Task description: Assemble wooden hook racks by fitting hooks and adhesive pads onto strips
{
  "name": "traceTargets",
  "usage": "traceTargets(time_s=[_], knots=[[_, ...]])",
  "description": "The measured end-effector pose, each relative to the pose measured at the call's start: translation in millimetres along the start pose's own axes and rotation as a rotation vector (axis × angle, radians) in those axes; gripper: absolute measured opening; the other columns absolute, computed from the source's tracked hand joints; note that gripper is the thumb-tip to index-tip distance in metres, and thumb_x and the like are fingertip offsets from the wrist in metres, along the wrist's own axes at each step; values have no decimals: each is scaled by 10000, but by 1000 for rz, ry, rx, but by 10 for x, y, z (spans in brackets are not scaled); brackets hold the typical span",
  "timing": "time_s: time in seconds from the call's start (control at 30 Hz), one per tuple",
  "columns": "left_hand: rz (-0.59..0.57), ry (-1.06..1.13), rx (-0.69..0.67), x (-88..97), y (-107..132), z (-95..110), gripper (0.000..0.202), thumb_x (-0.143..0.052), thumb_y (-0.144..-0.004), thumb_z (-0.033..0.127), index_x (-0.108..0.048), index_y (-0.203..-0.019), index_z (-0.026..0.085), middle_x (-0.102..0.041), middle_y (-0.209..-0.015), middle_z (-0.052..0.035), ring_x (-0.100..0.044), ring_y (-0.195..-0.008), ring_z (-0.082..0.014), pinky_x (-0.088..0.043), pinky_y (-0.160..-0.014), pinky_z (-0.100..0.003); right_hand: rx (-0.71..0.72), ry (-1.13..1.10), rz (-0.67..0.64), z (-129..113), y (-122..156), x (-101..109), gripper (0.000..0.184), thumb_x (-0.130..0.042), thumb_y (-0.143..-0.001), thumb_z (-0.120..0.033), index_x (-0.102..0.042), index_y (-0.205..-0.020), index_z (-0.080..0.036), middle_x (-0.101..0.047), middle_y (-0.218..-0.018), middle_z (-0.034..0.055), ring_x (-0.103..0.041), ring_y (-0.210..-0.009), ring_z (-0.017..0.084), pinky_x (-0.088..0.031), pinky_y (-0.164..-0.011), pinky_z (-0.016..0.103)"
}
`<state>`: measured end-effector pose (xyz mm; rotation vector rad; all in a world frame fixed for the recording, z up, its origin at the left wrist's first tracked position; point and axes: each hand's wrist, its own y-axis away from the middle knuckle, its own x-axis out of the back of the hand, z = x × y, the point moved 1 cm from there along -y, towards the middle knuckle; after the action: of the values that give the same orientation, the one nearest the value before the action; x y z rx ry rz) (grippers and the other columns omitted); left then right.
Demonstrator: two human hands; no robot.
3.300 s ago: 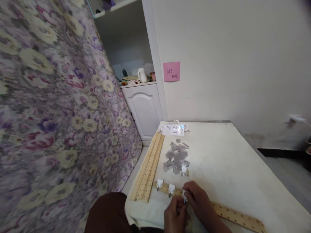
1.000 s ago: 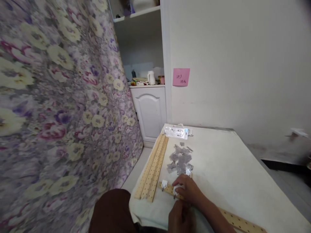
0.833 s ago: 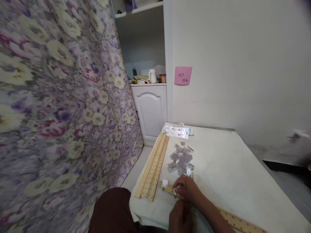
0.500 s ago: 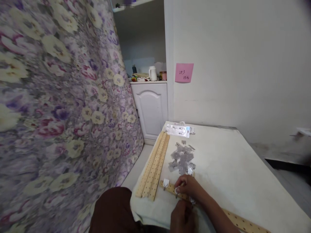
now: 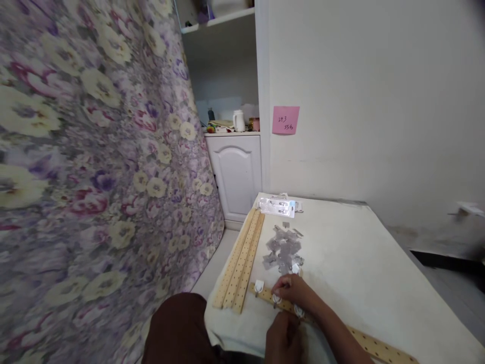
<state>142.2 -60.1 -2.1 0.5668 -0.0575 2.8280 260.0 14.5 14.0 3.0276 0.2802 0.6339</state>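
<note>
A perforated wooden strip [image 5: 373, 344] lies aslant along the table's near side, with white hooks standing on it. One white hook [image 5: 259, 286] sits near its far left end. My right hand [image 5: 293, 289] reaches across the strip, thumb and fingers pinched at the top of a second hook [image 5: 277, 300]. A third hook [image 5: 299, 310] shows just below my right wrist. My left hand [image 5: 281, 333] is curled closed at the strip's near edge; its fingertips and anything in them are hidden. Just beyond my right hand lies another white piece [image 5: 296, 268].
Several more perforated strips [image 5: 242, 263] lie side by side along the table's left edge. A pile of small clear-grey pieces [image 5: 284, 247] is beyond my hands. Clear packaging [image 5: 278, 206] rests at the table's far end. A floral curtain [image 5: 113, 192] hangs at left.
The view has tilted up slightly. My right fingers have shifted a little on the second hook, and the third hook shows more plainly. My left hand has hardly moved.
</note>
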Motion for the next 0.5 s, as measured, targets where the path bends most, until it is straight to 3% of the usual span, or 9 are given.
traceTargets(time_s=[0.13,0.23,0.37,0.5], knots=[[7,-16,-12,4,6,0,98,-496,-650,120,-474,-675,212,-418,-571,59,-396,-557,-117,-294,-544,-230,57,25,19,-117,71,79,229,-535,-725,-255,-732,-802,-166,-719,-775,43,-634,-749,185,-457,-691,269],[20,5,-23,-3,-2,-40,65,-518,-657,156,-506,-692,210,-444,-586,50,-418,-573,-127,-311,-559,-234,123,75,135,-161,257,251,256,-518,-748,-255,-709,-901,-180,-694,-918,58,-616,-874,197,-450,-800,292],[35,-1,-60,-15,-16,-99,57,-535,-654,178,-528,-702,207,-489,-633,34,-441,-585,-129,-339,-579,-235,69,158,241,43,680,503,251,-574,-717,-279,-671,-940,-219,-666,-944,51,-595,-891,208,-451,-815,303],[39,16,-63,-30,-31,-138,71,-550,-652,200,-532,-720,206,-514,-665,25,-451,-569,-124,-351,-558,-230,-40,315,283,326,1064,577,352,-668,-589,-226,-653,-941,-218,-621,-1016,60,-543,-980,235,-407,-885,319]])
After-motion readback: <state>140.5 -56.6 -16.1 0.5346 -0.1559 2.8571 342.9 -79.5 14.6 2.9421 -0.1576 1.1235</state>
